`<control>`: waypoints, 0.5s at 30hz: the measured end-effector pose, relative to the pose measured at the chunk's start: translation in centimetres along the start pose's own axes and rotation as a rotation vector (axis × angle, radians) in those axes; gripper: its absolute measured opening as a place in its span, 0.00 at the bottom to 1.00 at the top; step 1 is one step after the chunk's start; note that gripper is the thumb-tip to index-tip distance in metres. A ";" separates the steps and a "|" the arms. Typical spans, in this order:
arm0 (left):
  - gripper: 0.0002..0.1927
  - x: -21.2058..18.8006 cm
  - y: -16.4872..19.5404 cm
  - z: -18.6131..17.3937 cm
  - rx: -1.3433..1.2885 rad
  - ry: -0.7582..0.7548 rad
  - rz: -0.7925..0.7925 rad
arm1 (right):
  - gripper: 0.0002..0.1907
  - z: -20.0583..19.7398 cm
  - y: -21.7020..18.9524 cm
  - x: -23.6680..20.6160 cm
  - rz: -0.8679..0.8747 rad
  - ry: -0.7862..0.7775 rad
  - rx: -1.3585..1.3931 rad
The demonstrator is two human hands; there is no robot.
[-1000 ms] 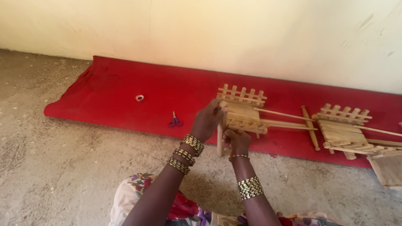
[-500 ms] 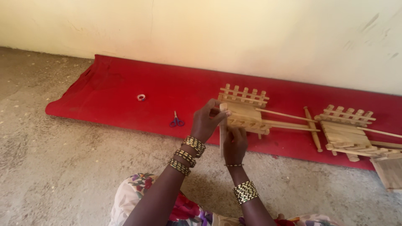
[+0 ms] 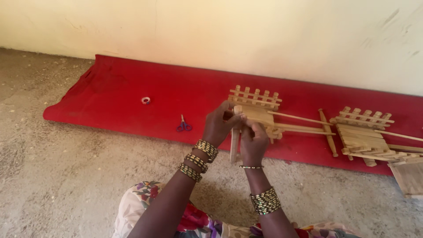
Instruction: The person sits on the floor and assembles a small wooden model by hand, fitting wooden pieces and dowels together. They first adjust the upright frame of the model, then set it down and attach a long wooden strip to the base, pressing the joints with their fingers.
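A small wooden cart model (image 3: 257,108) with a slatted fence back and two long thin poles lies on a red cloth (image 3: 132,94). My left hand (image 3: 219,125) grips its near left corner. My right hand (image 3: 254,140) is closed on the same corner, just beside the left. An upright wooden stick (image 3: 235,143) stands between the two hands, held against the cart's edge. Both wrists carry beaded bangles.
A second wooden cart model (image 3: 363,134) lies to the right on the cloth, with a loose wooden piece (image 3: 328,132) beside it. Blue-handled scissors (image 3: 183,125) and a small tape roll (image 3: 146,100) lie to the left. A cream wall runs behind; bare concrete floor in front.
Both hands have drawn closer together at the cart's near corner. The upright stick now stands more squarely between them. The view has shifted slightly.
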State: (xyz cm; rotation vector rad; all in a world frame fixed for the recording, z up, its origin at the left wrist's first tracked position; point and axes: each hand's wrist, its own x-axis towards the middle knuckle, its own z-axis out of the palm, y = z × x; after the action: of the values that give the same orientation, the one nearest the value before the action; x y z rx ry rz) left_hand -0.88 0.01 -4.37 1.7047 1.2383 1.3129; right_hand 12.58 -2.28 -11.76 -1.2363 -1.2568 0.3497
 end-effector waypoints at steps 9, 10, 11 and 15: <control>0.18 -0.2 -0.5 -0.8 0.026 0.083 -0.026 | 0.08 2.5 8.7 -3.7 -0.052 -0.112 -0.340; 0.18 -0.3 -0.5 -0.8 0.024 0.079 -0.024 | 0.09 2.6 9.6 -3.7 -0.002 -0.161 -0.355; 0.19 -0.3 -0.5 -0.8 0.041 0.093 0.020 | 0.08 2.5 10.0 -3.6 -0.014 -0.158 -0.365; 0.19 -0.5 -0.2 0.3 0.242 0.194 0.153 | 0.06 1.7 7.0 -1.7 0.272 -0.191 -0.069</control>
State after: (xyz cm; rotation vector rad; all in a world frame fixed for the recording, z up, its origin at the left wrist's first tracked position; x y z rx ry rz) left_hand -0.68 -0.42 -4.83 1.9082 1.4512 1.4983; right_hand 13.32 -0.09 -18.82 -1.4647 -1.2709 0.6386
